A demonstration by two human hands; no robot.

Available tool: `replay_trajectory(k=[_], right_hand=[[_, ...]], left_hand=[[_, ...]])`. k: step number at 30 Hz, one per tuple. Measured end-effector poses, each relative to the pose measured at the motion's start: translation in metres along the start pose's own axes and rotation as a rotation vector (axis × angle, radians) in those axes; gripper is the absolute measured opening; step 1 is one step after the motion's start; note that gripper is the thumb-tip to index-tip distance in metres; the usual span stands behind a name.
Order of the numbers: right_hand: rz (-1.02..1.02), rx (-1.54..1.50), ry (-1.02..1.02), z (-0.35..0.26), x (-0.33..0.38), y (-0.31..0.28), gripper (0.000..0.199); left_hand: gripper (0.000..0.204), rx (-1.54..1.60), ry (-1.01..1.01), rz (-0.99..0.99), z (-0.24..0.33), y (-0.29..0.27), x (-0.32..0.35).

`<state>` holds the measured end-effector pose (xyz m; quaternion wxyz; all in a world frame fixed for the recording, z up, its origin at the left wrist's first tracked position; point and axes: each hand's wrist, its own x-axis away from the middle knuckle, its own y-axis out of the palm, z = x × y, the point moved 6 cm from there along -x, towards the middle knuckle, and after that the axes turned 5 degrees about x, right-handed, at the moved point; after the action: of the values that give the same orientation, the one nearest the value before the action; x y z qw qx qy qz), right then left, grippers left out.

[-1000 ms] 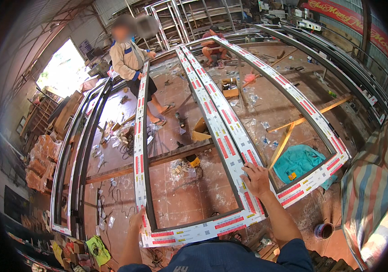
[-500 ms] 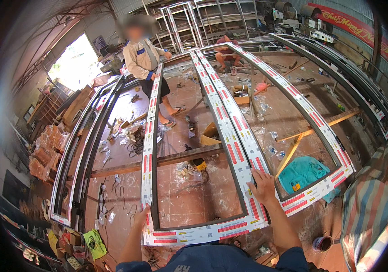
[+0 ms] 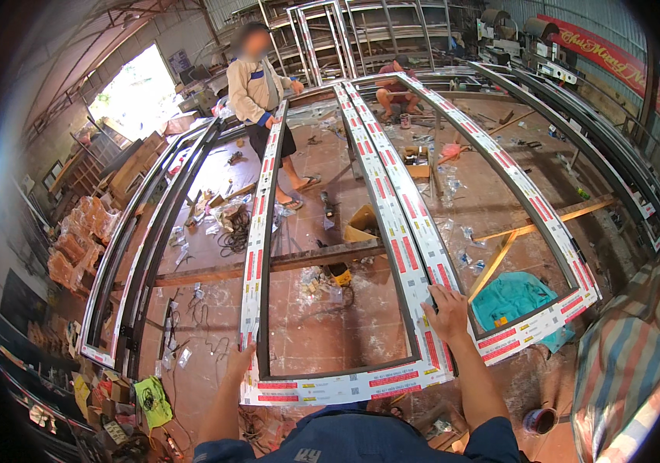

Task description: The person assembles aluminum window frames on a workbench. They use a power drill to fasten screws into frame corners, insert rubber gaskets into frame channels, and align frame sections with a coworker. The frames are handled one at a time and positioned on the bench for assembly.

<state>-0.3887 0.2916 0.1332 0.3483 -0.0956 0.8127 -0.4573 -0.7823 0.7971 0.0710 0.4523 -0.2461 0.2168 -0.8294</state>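
Note:
A long rectangular door or window frame, covered in white protective film with red labels, stretches away from my body. Its near left corner is gripped by my left hand, whose fingers are partly hidden by the profile. Farther along on the other side, my right hand is wrapped over the right-hand profile, close to the seam with a second frame. That second film-covered frame lies alongside to the right. A co-worker in a beige jacket stands at the far left end, one hand on the frame.
A wooden beam runs crosswise beneath. Dark frames lie at left, more at right. Around them are a teal cloth, a cardboard box, a paint can and a striped sheet. Another person squats at the back.
The near end of the held frame sits slightly higher in the picture. Most of the scene has shifted a little with the camera. Both my hands keep their hold.

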Motion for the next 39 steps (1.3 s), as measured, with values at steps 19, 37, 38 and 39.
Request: replay_trajectory(k=[19,37,38,39], right_hand=[[-0.022,0.003,0.032,0.002,0.001,0.006,0.048],[-0.009,0.030,0.029,0.007,0.001,0.010,0.048],[-0.031,0.011,0.044,0.009,0.003,0.014,0.049],[-0.052,0.000,0.064,0.011,0.002,0.016,0.050]], left_hand=[[0.082,-0.739,0.430,-0.988,0.129,0.165,0.149],[0.083,-0.745,0.431,-0.939,0.138,0.190,0.144],[0.083,-0.731,0.424,-0.917,0.131,0.190,0.143],[0.083,-0.717,0.422,-0.901,0.125,0.192,0.141]])
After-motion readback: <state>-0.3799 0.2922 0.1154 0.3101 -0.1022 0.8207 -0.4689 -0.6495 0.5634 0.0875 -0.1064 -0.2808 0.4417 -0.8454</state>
